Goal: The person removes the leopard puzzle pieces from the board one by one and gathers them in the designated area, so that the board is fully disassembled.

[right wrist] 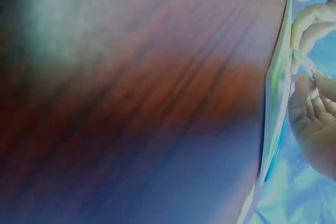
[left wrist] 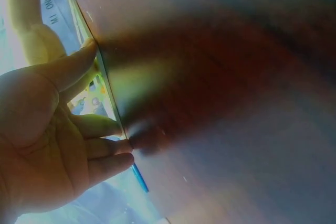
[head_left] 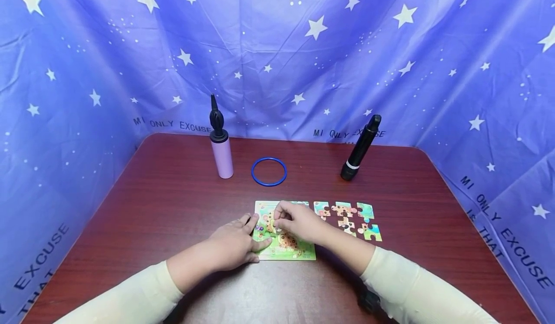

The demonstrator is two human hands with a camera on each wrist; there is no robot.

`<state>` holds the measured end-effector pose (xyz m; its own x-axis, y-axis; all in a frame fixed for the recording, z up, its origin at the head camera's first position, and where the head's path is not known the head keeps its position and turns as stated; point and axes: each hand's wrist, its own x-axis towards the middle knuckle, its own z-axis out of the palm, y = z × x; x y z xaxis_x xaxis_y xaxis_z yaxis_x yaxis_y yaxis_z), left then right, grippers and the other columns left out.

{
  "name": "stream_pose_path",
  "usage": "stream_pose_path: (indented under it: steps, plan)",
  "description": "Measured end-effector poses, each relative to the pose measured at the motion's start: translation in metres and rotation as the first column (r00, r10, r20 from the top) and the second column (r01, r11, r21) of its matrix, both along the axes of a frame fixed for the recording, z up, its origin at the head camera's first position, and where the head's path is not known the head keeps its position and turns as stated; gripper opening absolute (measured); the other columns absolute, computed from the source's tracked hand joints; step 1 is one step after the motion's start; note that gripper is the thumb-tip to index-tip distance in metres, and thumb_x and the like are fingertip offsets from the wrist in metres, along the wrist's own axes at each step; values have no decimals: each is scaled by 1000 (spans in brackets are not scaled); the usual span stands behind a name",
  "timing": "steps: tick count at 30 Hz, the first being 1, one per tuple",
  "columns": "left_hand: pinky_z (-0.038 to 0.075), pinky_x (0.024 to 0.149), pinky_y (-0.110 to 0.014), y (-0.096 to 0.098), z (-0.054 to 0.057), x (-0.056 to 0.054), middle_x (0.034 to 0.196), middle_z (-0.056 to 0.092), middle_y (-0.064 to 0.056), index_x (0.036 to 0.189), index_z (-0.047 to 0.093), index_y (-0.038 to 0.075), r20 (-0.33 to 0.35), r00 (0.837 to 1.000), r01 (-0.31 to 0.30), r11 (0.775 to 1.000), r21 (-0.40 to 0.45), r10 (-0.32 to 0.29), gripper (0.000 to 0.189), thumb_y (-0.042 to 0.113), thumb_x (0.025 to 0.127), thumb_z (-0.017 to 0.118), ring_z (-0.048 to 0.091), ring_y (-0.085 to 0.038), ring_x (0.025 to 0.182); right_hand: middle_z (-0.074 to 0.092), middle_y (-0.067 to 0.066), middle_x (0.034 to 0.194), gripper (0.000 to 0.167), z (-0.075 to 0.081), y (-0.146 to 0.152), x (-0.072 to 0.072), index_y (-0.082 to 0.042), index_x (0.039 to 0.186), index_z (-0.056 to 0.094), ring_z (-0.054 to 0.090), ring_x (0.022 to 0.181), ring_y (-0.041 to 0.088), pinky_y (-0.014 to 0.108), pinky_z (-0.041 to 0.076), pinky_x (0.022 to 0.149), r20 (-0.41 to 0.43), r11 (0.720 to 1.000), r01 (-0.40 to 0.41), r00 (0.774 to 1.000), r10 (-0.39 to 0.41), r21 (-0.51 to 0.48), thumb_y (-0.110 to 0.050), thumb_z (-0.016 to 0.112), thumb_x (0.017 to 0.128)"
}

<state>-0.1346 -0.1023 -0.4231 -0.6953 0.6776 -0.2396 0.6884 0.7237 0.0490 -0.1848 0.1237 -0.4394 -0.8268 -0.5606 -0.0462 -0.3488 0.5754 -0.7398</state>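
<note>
Cream sleeves reach in from both sides of my remote view, leading to two bare hands over a reddish-brown counter. At left, my left grip lies with fingers extended and spread, holding nothing; it rests along the left side of a puzzle board, thumb upon the printed face. My right grip, drawn to a pinch above the board, appears to have a puzzle piece between thumb and forefinger, though I cannot make out its full shape or long axis.

As I judge it, everything turns on the piece's place over the board: it sits at the fingertips, above the left half and just beyond the left thumb, with the right hand nearer. The board's long axis seems to run away from me. Loose pieces lie flat to its right, two ragged rows past the right forearm, nearer the right hand than the left.

Farther back lies a blue ring, with a lilac hand pump upright to its left and a black flashlight well to its right. Behind hangs a starry purple curtain.
</note>
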Motion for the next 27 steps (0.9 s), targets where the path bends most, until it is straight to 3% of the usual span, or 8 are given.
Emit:
stream_pose_path:
  steps: [7, 12, 16, 21, 25, 27]
  plan:
    - [38, 112, -50, 1, -2, 0, 154, 34, -26, 141, 51, 44, -7, 1000, -6, 1000, 18, 6, 50, 49, 92, 61, 36, -43, 140, 65, 13, 80, 9, 13, 31, -8, -9, 95, 61, 65, 70, 31, 41, 57, 59, 157, 987, 59, 987, -35, -150, -17, 64, 95]
    - [39, 111, -51, 1, -2, 1, 155, 33, -26, 141, 50, 43, -4, 1000, -12, 1000, 23, 12, 51, 48, 91, 62, 37, -44, 140, 64, 17, 83, 14, 21, 69, -11, -6, 98, 61, 63, 74, 37, 42, 56, 59, 245, 977, 145, 964, -104, -155, -19, 64, 95]
    - [40, 110, -52, 1, -3, 0, 154, 34, -26, 141, 51, 43, -14, 1000, -4, 1000, 21, 4, 51, 49, 91, 62, 38, -44, 139, 62, 15, 80, 14, 21, 97, -9, -4, 98, 61, 61, 68, 30, 32, 51, 52, 301, 968, 215, 939, -168, -132, -17, 64, 94]
    - [41, 109, -52, 2, -2, 0, 154, 34, -25, 140, 51, 44, -12, 1000, -6, 1000, 17, 6, 51, 49, 91, 62, 38, -44, 139, 58, 9, 75, 12, 14, 120, -3, -1, 97, 61, 53, 56, 20, 30, 44, 45, 369, 968, 241, 908, -199, -71, -12, 61, 93]
    - [42, 109, -52, 3, -1, -1, 154, 35, -25, 140, 51, 43, -8, 1000, -5, 1000, 10, 5, 51, 49, 90, 63, 39, -43, 139, 54, 6, 73, 14, 8, 128, 0, 2, 97, 60, 49, 54, 17, 29, 40, 44, 398, 973, 228, 897, -194, -39, -12, 60, 93]
    - [42, 109, -52, 4, 0, -1, 153, 36, -25, 140, 52, 43, -8, 1000, -3, 1000, 8, 3, 51, 49, 90, 63, 39, -43, 139, 53, 4, 71, 13, 5, 130, 0, 1, 95, 61, 47, 55, 16, 27, 38, 45, 378, 976, 218, 905, -196, -17, -11, 61, 92]
